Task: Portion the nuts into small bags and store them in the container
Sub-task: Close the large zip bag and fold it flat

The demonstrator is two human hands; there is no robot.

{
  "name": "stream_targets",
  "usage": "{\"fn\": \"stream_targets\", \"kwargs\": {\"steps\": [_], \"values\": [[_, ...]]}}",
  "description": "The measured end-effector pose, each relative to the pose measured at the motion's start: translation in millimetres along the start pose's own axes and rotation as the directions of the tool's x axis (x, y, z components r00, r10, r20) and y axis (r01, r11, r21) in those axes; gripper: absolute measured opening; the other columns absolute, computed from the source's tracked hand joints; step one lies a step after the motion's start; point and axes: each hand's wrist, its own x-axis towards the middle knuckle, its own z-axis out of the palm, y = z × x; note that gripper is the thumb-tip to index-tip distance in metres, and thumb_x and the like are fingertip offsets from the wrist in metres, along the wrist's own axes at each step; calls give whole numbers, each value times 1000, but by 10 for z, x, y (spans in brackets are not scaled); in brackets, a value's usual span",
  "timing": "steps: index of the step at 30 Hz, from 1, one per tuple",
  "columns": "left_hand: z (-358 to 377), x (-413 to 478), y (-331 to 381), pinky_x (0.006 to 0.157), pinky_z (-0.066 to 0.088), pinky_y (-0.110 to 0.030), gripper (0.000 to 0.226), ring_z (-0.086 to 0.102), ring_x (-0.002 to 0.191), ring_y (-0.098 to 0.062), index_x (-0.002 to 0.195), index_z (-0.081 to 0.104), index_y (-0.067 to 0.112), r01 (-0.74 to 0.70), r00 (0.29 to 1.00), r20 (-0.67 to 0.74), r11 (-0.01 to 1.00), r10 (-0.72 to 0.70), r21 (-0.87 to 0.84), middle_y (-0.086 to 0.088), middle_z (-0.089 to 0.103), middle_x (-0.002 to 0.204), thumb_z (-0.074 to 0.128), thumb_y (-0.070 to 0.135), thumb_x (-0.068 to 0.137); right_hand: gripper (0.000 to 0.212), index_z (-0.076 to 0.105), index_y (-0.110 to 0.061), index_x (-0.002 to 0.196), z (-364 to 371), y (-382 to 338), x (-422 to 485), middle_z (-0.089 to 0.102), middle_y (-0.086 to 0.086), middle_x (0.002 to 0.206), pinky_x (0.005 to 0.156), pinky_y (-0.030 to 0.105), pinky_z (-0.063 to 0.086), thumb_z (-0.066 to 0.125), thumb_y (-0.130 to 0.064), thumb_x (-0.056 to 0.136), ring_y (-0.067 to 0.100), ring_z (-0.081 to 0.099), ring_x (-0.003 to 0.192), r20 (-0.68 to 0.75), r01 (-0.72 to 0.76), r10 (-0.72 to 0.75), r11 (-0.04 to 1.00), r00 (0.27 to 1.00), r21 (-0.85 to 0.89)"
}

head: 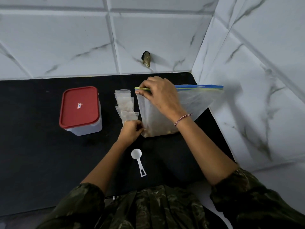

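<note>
Black table (41, 154): right hand (161, 95) pinches nut bag (194, 101) zip; left hand (131, 131) grips its base.

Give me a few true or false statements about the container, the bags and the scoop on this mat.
The red lid is off the container. False: it sits closed on it.
The right hand pinches the large bag at its zip strip. True.
The scoop is inside the large bag. False: it lies on the black mat, nearer the person.
The small bags lie between container and large bag. True.
</note>
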Motion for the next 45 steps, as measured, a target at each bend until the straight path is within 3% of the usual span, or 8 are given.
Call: {"fn": "stream_targets", "kwargs": {"steps": [6, 14, 21, 26, 31, 34, 40, 45], "values": [[-66, -41, 2, 70, 50, -37, 18, 58, 93, -22, 95, 64, 13, -61, 998, -18, 980, 66, 188, -2, 61, 98, 64, 26, 83, 33, 68, -11, 107, -52, -46, 61, 59, 7, 99, 74, 31, 51, 67, -34, 84, 18, 56, 90, -2, -12, 13, 998, 1000, 69], [-388, -6, 651, 85, 50, -20, 33, 64, 98, -4, 115, 58, 7, -222, 935, -354, 738, -25, -638, 1, 67, 106, 67, 24, 89, 77, 27, -8, 141, -518, 751, -642, 25, 11, 145, 115, 44, 24, 71, -34, 83, 27, 24, 138, -373, -201, 306, 934, 876, 294], [-522, 106, 934, 65, 50, -15, 19, 61, 66, 4, 82, 63, 9, -237, 907, -384, 545, -172, -804, 14, 68, 66, 53, 9, 97, 90, 5, -25, 148, -253, 1148, -1165, 51, 6, 122, 105, 22, 38, 69, -13, 85, -2, 51, 111, 152, -582, 704, 425, 694, 693], [-522, 18, 888, 74, 55, -33, 15, 65, 79, -14, 84, 68, 16, -200, 878, -395, 542, -271, -816, 3, 71, 78, 60, 21, 95, 42, 36, -9, 132, -226, 1128, -1093, 64, -16, 59, 65, 4, 44, 52, -3, 94, -13, 57, 59, 20, -538, 758, 443, 651, 717], [-539, -7, 866, 57, 50, -25, 26, 57, 65, -12, 72, 59, 14, -105, 831, -374, 544, -412, -832, -2, 59, 69, 59, 25, 95, 41, 45, -9, 128, -165, 1137, -1204, 57, -12, 81, 71, 26, 43, 60, -17, 91, -4, 51, 64, -191, -599, 808, 550, 557, 582], [-507, -17, 878, 58, 44, -31, 30, 48, 61, -11, 67, 55, 15, -32, 829, -336, 561, -448, -827, 0, 51, 63, 60, 24, 95, 50, 46, -8, 129, -219, 1055, -1199, 53, 3, 120, 95, 38, 41, 62, -32, 88, 14, 51, 103, -324, -388, 466, 879, 824, 276], [-458, -47, 913, 54, 49, -27, 20, 55, 66, -10, 77, 55, 17, 43, 830, -277, 551, -484, -833, 0, 55, 73, 55, 22, 97, 111, 9, -27, 150, -104, 685, -1074, 21, -3, 156, 110, 66, -6, 48, -82, 63, 17, 7, 146, 433, -97, 84, 995, 898, 9], [-446, -92, 862, 57, 49, -18, 15, 59, 78, -12, 100, 53, 10, 181, 824, -195, 574, -531, -798, -3, 60, 88, 58, 23, 95, 71, 25, -25, 145, -46, 636, -1115, 59, -2, 125, 117, 47, 10, 57, -49, 87, 12, 53, 117, 581, -147, 123, 989, 804, -7]]}}
